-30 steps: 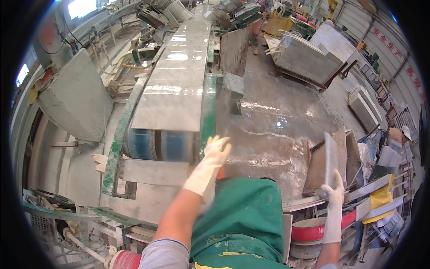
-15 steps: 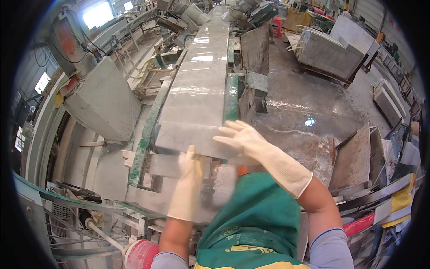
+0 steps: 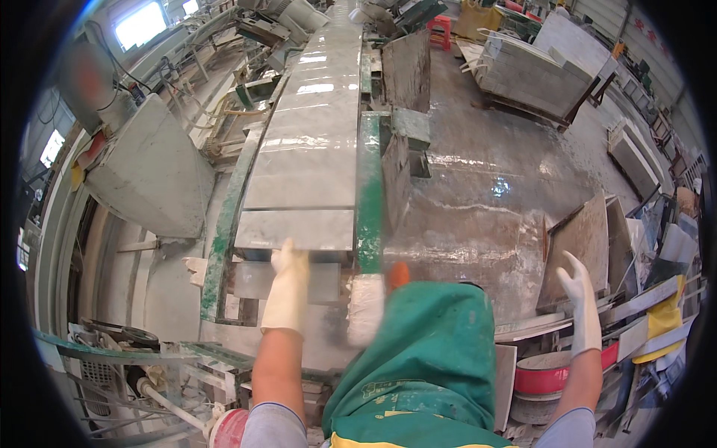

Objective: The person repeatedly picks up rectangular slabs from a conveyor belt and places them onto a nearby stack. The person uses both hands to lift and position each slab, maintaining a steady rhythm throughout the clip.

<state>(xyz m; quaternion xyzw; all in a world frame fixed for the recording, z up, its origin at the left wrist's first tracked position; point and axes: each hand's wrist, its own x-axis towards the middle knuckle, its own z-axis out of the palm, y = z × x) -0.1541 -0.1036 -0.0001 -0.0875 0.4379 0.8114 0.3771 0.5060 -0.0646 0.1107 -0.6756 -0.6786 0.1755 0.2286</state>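
Note:
A wet grey stone slab [image 3: 299, 226] lies at the near end of the conveyor line, behind it a longer row of slabs [image 3: 302, 175]. At the slab's front edge is my gloved left hand [image 3: 289, 280], its thumb over the edge and its other fingers mostly hidden; it appears to grip the slab. My right hand [image 3: 577, 287], also in a cream rubber glove, is out to the right in the air, empty, with fingers apart. Below the front slab, a smaller grey strip [image 3: 287, 281] lies across the frame, partly behind my left wrist.
Green metal rails [image 3: 370, 194] flank the conveyor. Brown boards [image 3: 575, 250] lean at the right, above a red-banded round container [image 3: 538, 377]. A large pale block-like machine housing [image 3: 153, 175] stands left. Wet floor [image 3: 478, 216] stretches along the right side; a stacked stone load [image 3: 534, 78] stands farther back.
My right hand has left the slab and swung far to the right. My left hand stays at the front edge. The front slab now lies squarer to the rails, and the view has shifted.

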